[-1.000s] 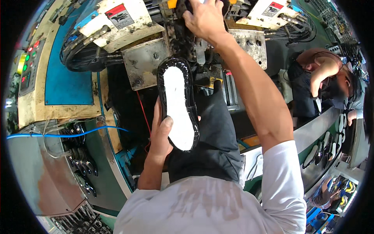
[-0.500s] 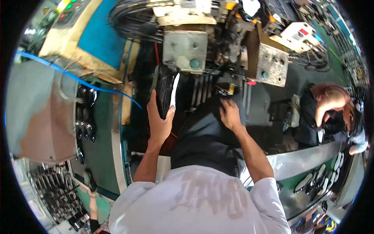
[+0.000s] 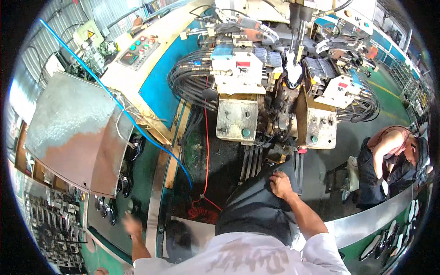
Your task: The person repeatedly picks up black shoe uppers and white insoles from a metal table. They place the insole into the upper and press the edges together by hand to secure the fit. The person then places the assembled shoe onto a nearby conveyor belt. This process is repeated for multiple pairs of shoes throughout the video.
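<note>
To the left of the frame you have a blue hose [image 3: 124, 111] slanting past a grey metal cover [image 3: 78, 133], patched rust-brown. Upper left: corrugated wall [image 3: 100, 10]; pale box [image 3: 87, 34] bearing a yellow warning triangle. Lower left: crowded rack [image 3: 50, 224]. At right, you have a co-worker [image 3: 389, 143] bent forward; above, a yellow floor line [image 3: 387, 91].
</note>
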`<state>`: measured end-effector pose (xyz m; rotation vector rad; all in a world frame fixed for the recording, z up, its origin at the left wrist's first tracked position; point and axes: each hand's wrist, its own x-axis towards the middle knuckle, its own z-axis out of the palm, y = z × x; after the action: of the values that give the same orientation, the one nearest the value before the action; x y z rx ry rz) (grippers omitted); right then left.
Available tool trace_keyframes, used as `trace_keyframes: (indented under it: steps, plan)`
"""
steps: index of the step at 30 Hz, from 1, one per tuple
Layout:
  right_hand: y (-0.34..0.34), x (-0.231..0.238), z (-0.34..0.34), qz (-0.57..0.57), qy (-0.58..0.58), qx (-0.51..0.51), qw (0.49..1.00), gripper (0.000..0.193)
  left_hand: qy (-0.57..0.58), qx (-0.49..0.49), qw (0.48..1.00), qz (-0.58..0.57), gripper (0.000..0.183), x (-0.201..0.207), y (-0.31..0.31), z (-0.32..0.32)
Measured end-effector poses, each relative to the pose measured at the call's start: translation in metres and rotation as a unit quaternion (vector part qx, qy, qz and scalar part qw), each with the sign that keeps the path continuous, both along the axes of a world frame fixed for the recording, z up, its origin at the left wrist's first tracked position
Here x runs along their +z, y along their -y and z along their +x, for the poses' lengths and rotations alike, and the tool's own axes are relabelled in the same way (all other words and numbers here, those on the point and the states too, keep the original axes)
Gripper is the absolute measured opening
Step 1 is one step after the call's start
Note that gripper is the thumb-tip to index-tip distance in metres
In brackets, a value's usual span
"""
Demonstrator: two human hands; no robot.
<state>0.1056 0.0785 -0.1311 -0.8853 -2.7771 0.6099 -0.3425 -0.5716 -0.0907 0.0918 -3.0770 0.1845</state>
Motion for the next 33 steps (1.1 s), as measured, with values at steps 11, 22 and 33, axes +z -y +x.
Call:
trace_keyframes:
  steps: [11, 22, 33]
  plan:
    - [0.029, 0.042, 0.088, -0.014, -0.139, -0.124, 0.982, 0.034, 0.135, -0.502, 0.803, 0.291, 0.047, -0.025, -0.397, 0.043]
    - [0.381, 0.073, 0.528, -0.018, 0.116, -0.78, 0.615, 0.041, 0.54, -0.776, 0.242, 0.221, 0.038, 0.006, -0.569, 0.475]
    - [0.538, -0.056, 0.373, -0.151, 0.037, -0.842, 0.517, 0.093, 0.496, -0.803, 0.299, 0.144, 0.03, -0.016, -0.565, 0.471]
